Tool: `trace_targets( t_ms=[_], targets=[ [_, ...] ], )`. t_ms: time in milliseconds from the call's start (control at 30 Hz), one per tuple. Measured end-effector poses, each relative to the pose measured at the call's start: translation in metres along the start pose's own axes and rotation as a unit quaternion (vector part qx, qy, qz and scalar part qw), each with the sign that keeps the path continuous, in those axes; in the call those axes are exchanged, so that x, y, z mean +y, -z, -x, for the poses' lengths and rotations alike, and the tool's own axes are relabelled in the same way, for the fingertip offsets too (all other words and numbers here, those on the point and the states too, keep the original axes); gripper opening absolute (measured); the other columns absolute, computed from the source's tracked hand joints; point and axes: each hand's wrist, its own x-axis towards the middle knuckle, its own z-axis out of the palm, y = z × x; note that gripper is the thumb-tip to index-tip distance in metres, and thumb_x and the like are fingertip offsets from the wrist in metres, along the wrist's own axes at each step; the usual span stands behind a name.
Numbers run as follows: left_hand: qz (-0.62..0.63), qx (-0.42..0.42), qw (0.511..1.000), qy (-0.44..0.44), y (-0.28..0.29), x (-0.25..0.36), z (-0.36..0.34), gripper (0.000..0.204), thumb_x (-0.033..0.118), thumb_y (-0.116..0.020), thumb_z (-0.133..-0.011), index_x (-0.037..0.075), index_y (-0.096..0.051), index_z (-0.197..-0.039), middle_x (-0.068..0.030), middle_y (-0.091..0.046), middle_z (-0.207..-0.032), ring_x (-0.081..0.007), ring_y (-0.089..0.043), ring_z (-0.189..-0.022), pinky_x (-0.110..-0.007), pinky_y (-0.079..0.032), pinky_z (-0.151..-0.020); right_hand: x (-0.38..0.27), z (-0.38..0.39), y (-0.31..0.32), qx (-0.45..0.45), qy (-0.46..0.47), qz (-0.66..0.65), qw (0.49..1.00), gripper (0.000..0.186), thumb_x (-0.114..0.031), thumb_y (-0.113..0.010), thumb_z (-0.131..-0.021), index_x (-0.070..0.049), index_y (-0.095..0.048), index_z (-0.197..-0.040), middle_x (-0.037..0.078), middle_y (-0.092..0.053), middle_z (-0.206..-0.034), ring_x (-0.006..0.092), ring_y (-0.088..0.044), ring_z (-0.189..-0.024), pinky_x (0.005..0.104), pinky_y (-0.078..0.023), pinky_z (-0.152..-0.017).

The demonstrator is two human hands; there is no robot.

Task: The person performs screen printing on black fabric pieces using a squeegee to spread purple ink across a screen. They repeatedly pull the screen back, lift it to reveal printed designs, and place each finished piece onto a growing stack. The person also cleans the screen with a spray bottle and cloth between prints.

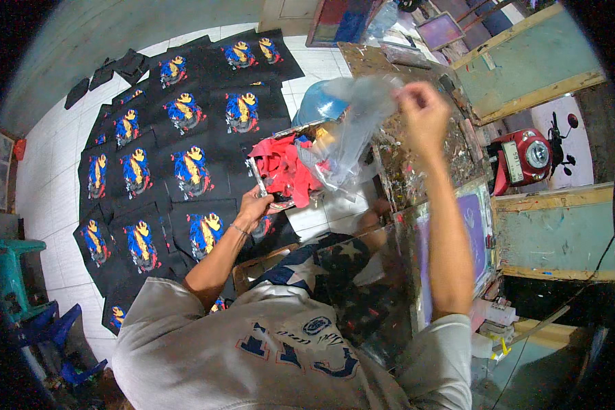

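Your left hand (255,207) was closed around the near-left corner of the box (255,171), thumb over the rim, which likely kept it steady while your other arm reached up. The box was off to the left of the worktop (410,157), its mouth facing up, so the red scraps (287,167) stayed inside, loosely heaped.

Your right hand (424,116) was raised above the worktop's edge; its grip looked narrow, seemingly pinching the top of the clear plastic (362,116), though blur hid the fingertips. The plastic hung from there down to the right side of the box, and that height probably let it hang clear of the heap.

On the floor (51,178) to your left, the black cloths (191,171) lay flat, overlapping mostly at plain borders, perhaps to leave their bright prints uncovered. The blue bucket (314,102) stood just beyond the box, within easy reach.
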Motion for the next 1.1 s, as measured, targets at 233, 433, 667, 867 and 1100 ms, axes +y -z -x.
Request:
trace_targets(
  t_ms=[233,433,667,867,1100],
  targets=[
    [0.05,-0.016,0.999,0.005,-0.002,0.003,0.004,0.043,-0.006,-0.054,-0.093,-0.001,-0.052,-0.135,-0.0178,-0.068,-0.114,-0.0314,-0.073,-0.094,-0.042,-0.066,-0.078,0.034,0.12,-0.076,-0.208,-0.009,0.19,0.959,0.017,-0.012,-0.069,-0.089,-0.007,-0.073,-0.104,0.021,-0.071,-0.098,0.0401,-0.065,-0.095,0.0475,-0.051,-0.082],
    [0.031,-0.022,0.999,0.02,-0.014,0.011,0.009,0.047,-0.01,-0.052,-0.091,-0.006,-0.048,-0.137,-0.0167,-0.068,-0.11,-0.0287,-0.074,-0.083,-0.037,-0.067,-0.073,0.06,0.139,-0.093,-0.414,0.039,0.237,0.878,0.034,-0.03,-0.061,-0.092,-0.008,-0.074,-0.114,0.024,-0.07,-0.102,0.0379,-0.061,-0.106,0.0513,-0.045,-0.094],
    [0.005,-0.044,0.997,0.066,0.009,-0.025,-0.013,0.038,-0.005,-0.049,-0.094,-0.008,-0.05,-0.131,-0.019,-0.068,-0.115,-0.0321,-0.073,-0.095,-0.043,-0.065,-0.081,0.042,0.156,-0.105,-0.487,-0.074,0.23,0.839,0.07,-0.05,-0.06,-0.086,0.001,-0.057,-0.132,0.027,-0.057,-0.134,0.0412,-0.05,-0.129,0.0534,-0.034,-0.108],
    [0.037,-0.034,0.995,0.091,0.016,-0.034,-0.01,0.033,-0.004,-0.053,-0.095,-0.005,-0.054,-0.127,-0.0176,-0.069,-0.112,-0.0294,-0.073,-0.094,-0.04,-0.066,-0.079,0.051,0.183,-0.108,-0.48,-0.074,0.195,0.852,0.071,-0.05,-0.064,-0.083,0.008,-0.059,-0.124,0.03,-0.053,-0.139,0.0444,-0.043,-0.134,0.0538,-0.033,-0.111],
    [0.081,-0.005,0.988,0.132,0.024,-0.061,-0.013,0.028,-0.005,-0.051,-0.095,-0.005,-0.055,-0.122,-0.0183,-0.068,-0.114,-0.0303,-0.071,-0.099,-0.045,-0.065,-0.085,0.05,0.219,-0.096,-0.279,-0.229,0.038,0.932,0.038,-0.004,-0.059,-0.086,0.006,-0.06,-0.123,0.036,-0.065,-0.103,0.053,-0.064,-0.093,0.0533,-0.053,-0.084]
  ],
)
